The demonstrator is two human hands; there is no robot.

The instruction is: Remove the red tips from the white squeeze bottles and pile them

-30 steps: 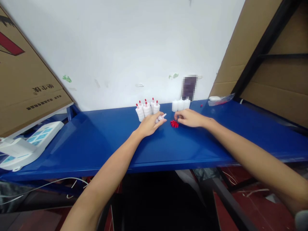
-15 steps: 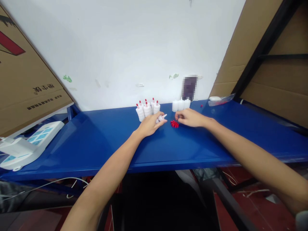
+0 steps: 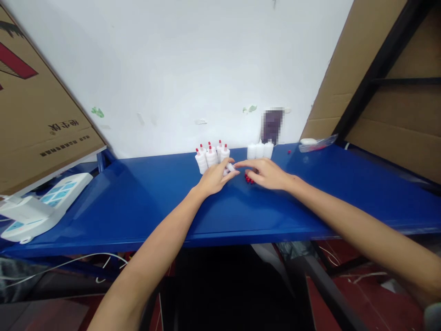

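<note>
A white nozzle-tipped squeeze bottle (image 3: 230, 168) lies tilted in my left hand (image 3: 214, 178), which is closed around it with the nozzle pointing to the right. The index finger of my right hand (image 3: 270, 174) is stretched out to the nozzle's tip, its thumb apart below; whether a small cap sits under the fingertip is too small to tell. Beneath that hand is a pile of small red caps (image 3: 248, 179), partly covered by it. Several white bottles with red caps (image 3: 211, 157) stand upright behind my left hand.
More white bottles (image 3: 259, 151) stand at the back, behind my right hand. One loose red cap (image 3: 289, 152) and a clear plastic bag (image 3: 317, 144) lie farther right on the blue table (image 3: 144, 202). A white power strip (image 3: 51, 207) is at the left end, below a cardboard box (image 3: 41, 101).
My right hand has moved left from beside the red caps to the nozzle's tip, its index finger now stretched out. The left hand keeps its hold on the bottle.
</note>
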